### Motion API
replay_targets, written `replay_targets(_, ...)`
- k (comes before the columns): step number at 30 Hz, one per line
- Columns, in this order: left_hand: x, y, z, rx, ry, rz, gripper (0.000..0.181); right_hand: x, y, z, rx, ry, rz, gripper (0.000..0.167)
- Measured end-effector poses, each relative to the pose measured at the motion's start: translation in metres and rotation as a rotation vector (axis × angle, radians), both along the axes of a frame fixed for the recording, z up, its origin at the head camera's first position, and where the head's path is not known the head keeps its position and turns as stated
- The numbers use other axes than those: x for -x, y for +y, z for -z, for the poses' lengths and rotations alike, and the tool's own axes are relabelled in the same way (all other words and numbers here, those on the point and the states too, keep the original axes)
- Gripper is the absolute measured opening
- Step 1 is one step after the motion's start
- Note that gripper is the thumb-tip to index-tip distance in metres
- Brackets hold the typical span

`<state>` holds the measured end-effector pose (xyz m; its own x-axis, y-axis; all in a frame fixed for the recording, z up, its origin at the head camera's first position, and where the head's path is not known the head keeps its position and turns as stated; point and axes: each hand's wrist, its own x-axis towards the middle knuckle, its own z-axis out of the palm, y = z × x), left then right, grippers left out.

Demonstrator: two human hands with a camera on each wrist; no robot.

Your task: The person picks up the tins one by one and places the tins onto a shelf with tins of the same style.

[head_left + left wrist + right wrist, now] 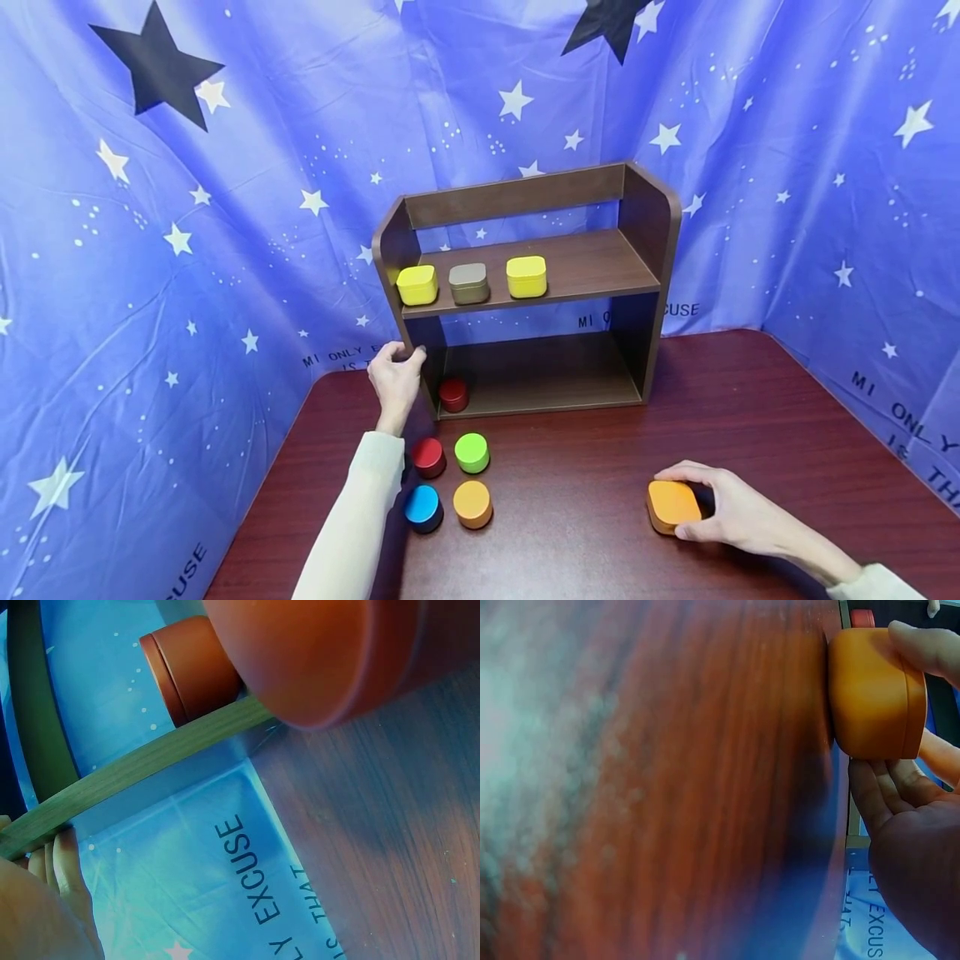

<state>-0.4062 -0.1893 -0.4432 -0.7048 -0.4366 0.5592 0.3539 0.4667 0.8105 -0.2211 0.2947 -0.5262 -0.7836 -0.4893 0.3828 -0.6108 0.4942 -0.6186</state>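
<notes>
My left hand (395,381) grips the front edge of the left side panel (142,766) of a brown two-tier shelf (570,254). In the left wrist view its fingers (67,862) show on one side of that panel. Over at the right of the table, my right hand (731,508) holds an orange rounded-square tin (672,504) between thumb and fingers. The same tin (874,694) appears at the tabletop surface in the right wrist view. A red round tin (453,395) stands on the lower tier, near the left hand.
On the upper tier stand two yellow square tins (527,277) with a grey-brown one (468,283) between them. Red (428,457), green (472,452), blue (423,508) and orange (472,504) round tins cluster before the shelf. Starry blue cloth (262,208) hangs behind the table.
</notes>
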Motion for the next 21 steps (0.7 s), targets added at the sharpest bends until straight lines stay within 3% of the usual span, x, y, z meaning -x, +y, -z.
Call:
replay_targets(11, 0.0, -0.001, 0.001, -0.011, -0.02, 0.013, 0.017, -0.001, -0.001, -0.001, -0.011, -0.006, 0.009, 0.057)
replay_targets(21, 0.001, -0.001, 0.0, -0.013, -0.009, 0.015, 0.014, -0.001, -0.004, -0.01, -0.026, -0.031, 0.031, 0.055)
